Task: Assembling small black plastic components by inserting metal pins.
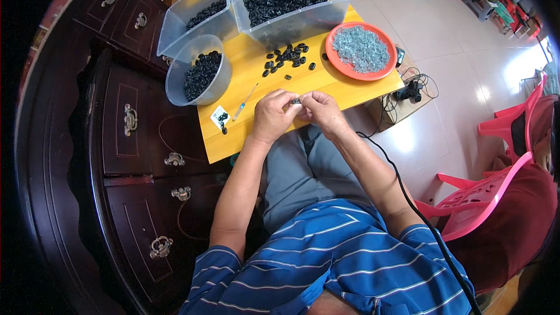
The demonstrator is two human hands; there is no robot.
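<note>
My left hand (273, 115) and my right hand (319, 112) meet just above the middle of the frame, at the near edge of the yellow table (344, 90); both sets of fingertips are pinched together on one small black part (296, 101), which sits between them and is mostly hidden; above my hands a loose scatter of black parts (289, 57) lies on the table; an orange plate (335, 58) of small metal pieces sits to the upper right; a blue-handled screwdriver (244, 103) lies just left of my left hand; a round clear tub (217, 81) of black parts stands at the left edge of the table; two clear rectangular bins (303, 20) of the same parts fill the top of the frame.
</note>
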